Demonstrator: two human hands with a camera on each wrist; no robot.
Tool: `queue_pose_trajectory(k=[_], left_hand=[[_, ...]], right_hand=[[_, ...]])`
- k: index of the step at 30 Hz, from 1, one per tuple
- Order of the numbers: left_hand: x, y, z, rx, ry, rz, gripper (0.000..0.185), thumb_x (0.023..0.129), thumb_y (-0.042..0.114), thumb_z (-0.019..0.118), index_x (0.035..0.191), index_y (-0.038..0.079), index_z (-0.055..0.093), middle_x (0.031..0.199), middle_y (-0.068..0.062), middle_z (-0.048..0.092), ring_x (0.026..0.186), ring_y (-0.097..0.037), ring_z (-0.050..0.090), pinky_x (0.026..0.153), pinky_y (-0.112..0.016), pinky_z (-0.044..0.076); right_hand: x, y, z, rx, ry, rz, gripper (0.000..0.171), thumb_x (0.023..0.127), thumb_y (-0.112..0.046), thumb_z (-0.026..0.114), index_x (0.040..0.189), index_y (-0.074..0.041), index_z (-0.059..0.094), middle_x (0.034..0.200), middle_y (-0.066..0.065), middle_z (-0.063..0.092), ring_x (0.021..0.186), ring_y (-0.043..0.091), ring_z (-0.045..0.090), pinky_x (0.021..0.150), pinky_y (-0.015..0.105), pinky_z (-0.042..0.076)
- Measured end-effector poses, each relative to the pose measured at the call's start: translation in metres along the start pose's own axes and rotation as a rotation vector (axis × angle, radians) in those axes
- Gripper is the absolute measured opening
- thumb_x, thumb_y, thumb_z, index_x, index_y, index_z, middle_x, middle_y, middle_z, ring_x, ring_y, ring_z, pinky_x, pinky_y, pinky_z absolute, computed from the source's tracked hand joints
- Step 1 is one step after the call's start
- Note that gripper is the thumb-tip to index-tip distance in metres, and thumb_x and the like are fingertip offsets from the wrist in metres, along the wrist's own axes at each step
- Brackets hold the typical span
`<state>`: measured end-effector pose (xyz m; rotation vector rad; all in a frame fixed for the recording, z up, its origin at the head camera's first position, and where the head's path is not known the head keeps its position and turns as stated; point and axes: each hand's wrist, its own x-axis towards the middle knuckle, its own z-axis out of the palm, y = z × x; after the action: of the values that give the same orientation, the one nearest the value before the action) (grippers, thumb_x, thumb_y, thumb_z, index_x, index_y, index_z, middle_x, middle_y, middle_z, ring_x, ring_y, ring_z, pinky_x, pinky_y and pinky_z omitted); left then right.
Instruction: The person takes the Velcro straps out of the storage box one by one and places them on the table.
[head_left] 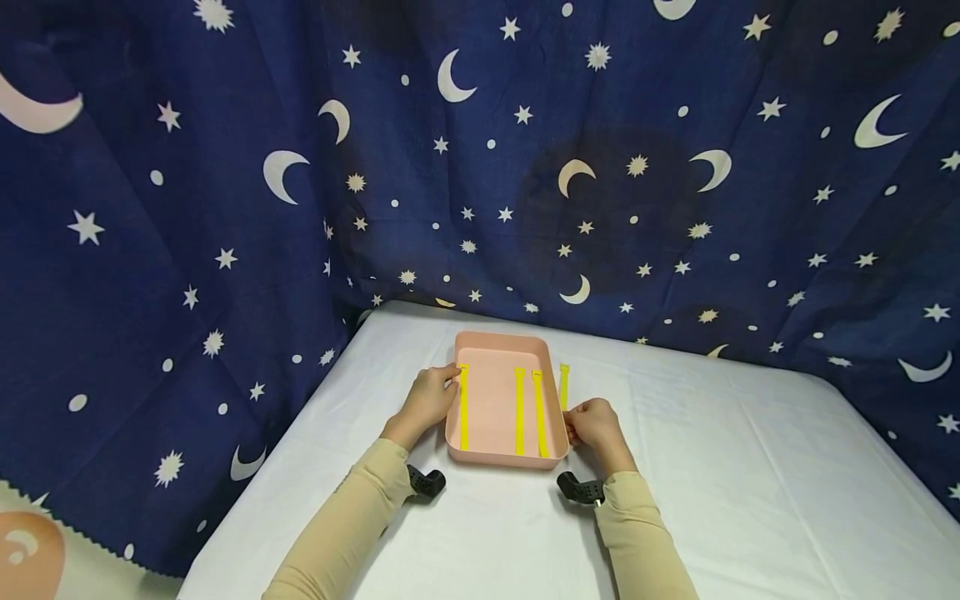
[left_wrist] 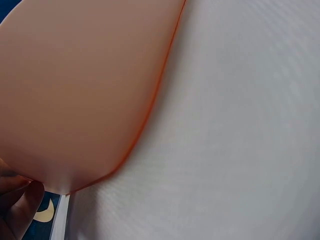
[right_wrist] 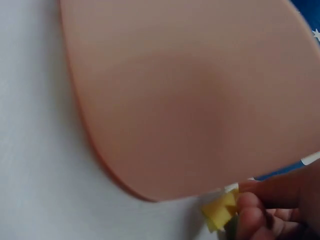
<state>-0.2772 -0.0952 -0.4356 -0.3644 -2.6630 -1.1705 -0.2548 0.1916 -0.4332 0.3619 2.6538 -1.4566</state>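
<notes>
Head view: left hand [head_left: 429,398] and right hand [head_left: 594,422] at pink tray [head_left: 491,406], yellow strap [head_left: 563,386] pinched.

No readable text, label, brand or number shows anywhere — the dark blue cloth [head_left: 225,208] bears only printed moons and stars.

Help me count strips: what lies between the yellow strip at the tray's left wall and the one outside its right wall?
In the head view, two more yellow strips lie side by side on the pink tray floor.
</notes>
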Motion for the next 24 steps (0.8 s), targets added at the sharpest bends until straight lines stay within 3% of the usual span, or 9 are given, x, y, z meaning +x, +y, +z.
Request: queue_pose_trajectory(k=[18, 24], left_hand=[[0.0003, -0.0026, 0.0033, 0.006, 0.000, 0.014, 0.033, 0.097, 0.004, 0.059, 0.128, -0.005, 0.065, 0.137, -0.019, 0.061, 0.129, -0.034, 0.059, 0.108, -0.044, 0.050], [0.0006, -0.0028, 0.0020, -0.004, 0.004, 0.024, 0.033, 0.097, 0.003, 0.059, 0.128, -0.005, 0.065, 0.137, -0.020, 0.061, 0.128, -0.035, 0.059, 0.107, -0.044, 0.050]], right_hand=[[0.0002, 0.0052, 0.0031, -0.154, 0.064, -0.036, 0.016, 0.090, -0.005, 0.058, 0.082, 0.006, 0.066, 0.059, 0.004, 0.063, 0.047, 0.009, 0.056, 0.047, 0.020, 0.048], [0.0019, 0.0049, 0.0023, -0.235, 0.094, -0.068, 0.018, 0.087, -0.008, 0.058, 0.075, 0.002, 0.068, 0.052, 0.001, 0.059, 0.047, 0.011, 0.053, 0.047, 0.021, 0.043]])
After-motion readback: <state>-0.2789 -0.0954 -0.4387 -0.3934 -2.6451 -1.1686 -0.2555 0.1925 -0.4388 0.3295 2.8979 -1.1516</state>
